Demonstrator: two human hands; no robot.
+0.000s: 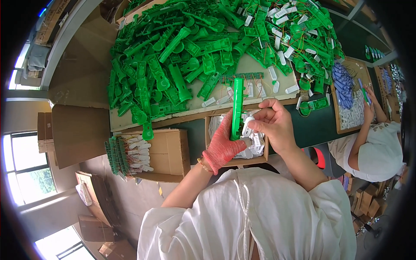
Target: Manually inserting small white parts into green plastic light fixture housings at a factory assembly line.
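With the gloved left hand [222,146] gripping the long green plastic housing [237,108] upright over the cardboard tray [236,161], keep it steady (no tilt) while the right hand [272,123] pinches the white insert [247,125] against it.

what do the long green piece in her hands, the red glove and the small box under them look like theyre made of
Long green housing piece: seemingly moulded plastic, uniformly coloured, slightly glossy with crisp edges. Red glove on the left hand: apparently knitted fabric, showing a fine mesh texture, matte. Shallow brown box: probably corrugated cardboard, dull brown with folded walls. The bare right hand pinches a small white part, likely plastic.
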